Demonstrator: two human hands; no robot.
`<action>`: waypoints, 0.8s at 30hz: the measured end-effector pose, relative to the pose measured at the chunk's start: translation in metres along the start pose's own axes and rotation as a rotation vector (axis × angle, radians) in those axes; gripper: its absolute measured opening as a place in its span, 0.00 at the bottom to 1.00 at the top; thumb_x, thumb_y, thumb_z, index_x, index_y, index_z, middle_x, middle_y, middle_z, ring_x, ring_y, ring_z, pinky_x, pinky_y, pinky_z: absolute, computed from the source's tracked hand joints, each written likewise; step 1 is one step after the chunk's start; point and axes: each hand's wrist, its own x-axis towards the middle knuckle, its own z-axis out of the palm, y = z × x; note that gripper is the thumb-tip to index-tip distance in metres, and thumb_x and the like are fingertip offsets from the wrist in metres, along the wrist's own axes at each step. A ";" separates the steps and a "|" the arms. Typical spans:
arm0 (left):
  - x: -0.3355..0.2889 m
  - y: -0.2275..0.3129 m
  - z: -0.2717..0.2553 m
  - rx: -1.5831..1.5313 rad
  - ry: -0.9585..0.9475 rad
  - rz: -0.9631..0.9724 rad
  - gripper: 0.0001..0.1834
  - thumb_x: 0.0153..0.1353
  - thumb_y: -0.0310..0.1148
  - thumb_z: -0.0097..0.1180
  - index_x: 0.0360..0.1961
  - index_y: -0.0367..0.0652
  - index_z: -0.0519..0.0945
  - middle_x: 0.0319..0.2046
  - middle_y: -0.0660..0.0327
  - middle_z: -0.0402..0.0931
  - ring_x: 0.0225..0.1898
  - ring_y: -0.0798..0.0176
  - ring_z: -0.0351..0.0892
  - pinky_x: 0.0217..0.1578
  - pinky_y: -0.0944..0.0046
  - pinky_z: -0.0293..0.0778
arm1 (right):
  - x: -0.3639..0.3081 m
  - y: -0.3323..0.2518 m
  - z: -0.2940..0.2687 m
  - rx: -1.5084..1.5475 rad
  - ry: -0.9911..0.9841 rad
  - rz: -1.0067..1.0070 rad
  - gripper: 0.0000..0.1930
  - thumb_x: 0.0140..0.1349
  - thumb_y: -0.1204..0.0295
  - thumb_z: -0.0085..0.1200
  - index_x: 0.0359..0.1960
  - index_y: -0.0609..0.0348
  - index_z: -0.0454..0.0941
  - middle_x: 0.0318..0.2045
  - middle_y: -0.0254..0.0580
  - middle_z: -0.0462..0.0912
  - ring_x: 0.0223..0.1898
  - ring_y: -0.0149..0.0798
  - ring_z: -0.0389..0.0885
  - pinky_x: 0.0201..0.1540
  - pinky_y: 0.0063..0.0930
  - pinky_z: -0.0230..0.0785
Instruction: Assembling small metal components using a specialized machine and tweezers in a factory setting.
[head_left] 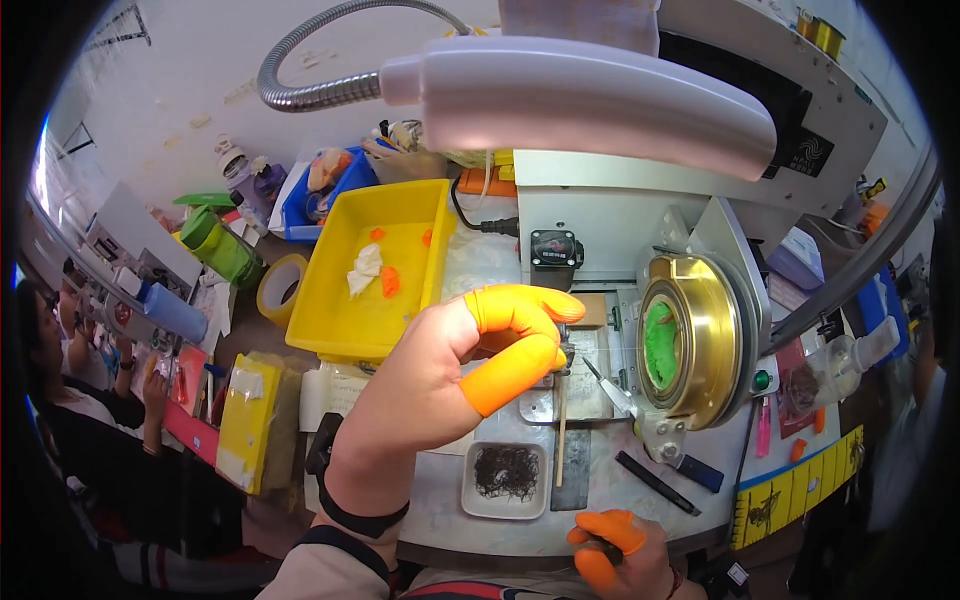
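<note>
My left hand (430, 390) is raised over the bench, with orange finger cots on thumb and forefinger. The two tips curl toward each other right beside a small dark clamp (567, 357) on the grey machine (600, 215). Whether anything sits between them is hidden. My right hand (612, 555) rests at the bench's near edge, also in orange cots, its fingers closed around a small dark thing (604, 547). A white dish of dark wiry bits (505, 478) lies between the hands. A thin wooden stick (561, 430) stands below the clamp.
A brass drum with a green centre (690, 340) is on the right of the machine, tweezers (608, 385) beside it. A gooseneck lamp (580, 100) hangs overhead. A yellow bin (340, 320), tape roll (280, 285) and green bottle (220, 245) are to the left. A seated person (60, 400) is at far left.
</note>
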 end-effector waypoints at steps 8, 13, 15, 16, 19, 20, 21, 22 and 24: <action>0.015 -0.019 -0.014 -0.333 -0.160 -0.045 0.08 0.58 0.28 0.48 0.36 0.35 0.74 0.35 0.58 0.75 0.38 0.69 0.73 0.42 0.69 0.69 | 0.057 -0.019 0.010 0.659 0.012 0.469 0.28 0.62 0.50 0.32 0.39 0.67 0.70 0.20 0.38 0.69 0.21 0.31 0.66 0.24 0.20 0.58; 0.015 -0.019 -0.013 -0.341 -0.161 -0.020 0.05 0.56 0.24 0.48 0.33 0.35 0.74 0.35 0.57 0.75 0.38 0.68 0.73 0.41 0.69 0.68 | 0.087 -0.002 0.021 1.048 0.139 0.580 0.27 0.64 0.49 0.26 0.36 0.62 0.69 0.16 0.37 0.67 0.15 0.31 0.61 0.20 0.22 0.56; 0.015 -0.017 -0.013 -0.324 -0.153 -0.018 0.04 0.55 0.23 0.48 0.32 0.35 0.73 0.35 0.56 0.74 0.38 0.67 0.73 0.41 0.69 0.68 | 0.093 0.001 0.022 1.093 0.154 0.585 0.25 0.64 0.50 0.27 0.35 0.60 0.69 0.16 0.37 0.67 0.14 0.32 0.61 0.18 0.23 0.55; 0.014 -0.016 -0.013 -0.317 -0.148 -0.011 0.04 0.55 0.23 0.48 0.31 0.35 0.73 0.35 0.56 0.75 0.38 0.67 0.73 0.41 0.69 0.68 | 0.095 0.001 0.021 1.121 0.145 0.601 0.25 0.64 0.50 0.27 0.35 0.59 0.69 0.16 0.37 0.67 0.14 0.32 0.62 0.18 0.23 0.55; 0.015 -0.016 -0.013 -0.305 -0.151 -0.002 0.03 0.54 0.22 0.48 0.30 0.34 0.73 0.34 0.56 0.75 0.37 0.67 0.73 0.41 0.69 0.68 | 0.097 0.005 0.021 1.184 0.136 0.621 0.25 0.64 0.50 0.28 0.35 0.59 0.69 0.17 0.37 0.68 0.14 0.32 0.62 0.18 0.24 0.55; 0.015 -0.015 -0.013 -0.299 -0.152 0.002 0.03 0.54 0.21 0.47 0.30 0.34 0.73 0.34 0.55 0.75 0.37 0.66 0.73 0.40 0.68 0.68 | 0.097 0.006 0.020 1.217 0.131 0.625 0.25 0.64 0.50 0.28 0.36 0.59 0.69 0.17 0.37 0.68 0.14 0.33 0.63 0.17 0.24 0.55; 0.016 -0.013 -0.012 -0.298 -0.155 -0.001 0.03 0.54 0.21 0.47 0.30 0.34 0.73 0.34 0.55 0.75 0.37 0.66 0.73 0.40 0.68 0.68 | 0.098 0.008 0.019 1.220 0.134 0.626 0.25 0.64 0.50 0.28 0.36 0.59 0.69 0.17 0.37 0.68 0.14 0.33 0.63 0.17 0.24 0.55; 0.016 -0.011 -0.011 -0.272 -0.144 -0.016 0.04 0.51 0.20 0.46 0.28 0.34 0.73 0.32 0.52 0.74 0.36 0.61 0.74 0.40 0.65 0.69 | 0.098 0.009 0.018 1.244 0.114 0.620 0.25 0.64 0.50 0.28 0.36 0.59 0.69 0.17 0.37 0.68 0.14 0.33 0.63 0.17 0.24 0.55; 0.016 -0.009 -0.011 -0.239 -0.134 -0.030 0.05 0.48 0.19 0.46 0.27 0.35 0.72 0.31 0.49 0.74 0.35 0.56 0.75 0.39 0.62 0.69 | 0.099 0.008 0.018 1.272 0.091 0.611 0.24 0.64 0.50 0.28 0.36 0.59 0.69 0.18 0.37 0.68 0.14 0.33 0.63 0.17 0.24 0.55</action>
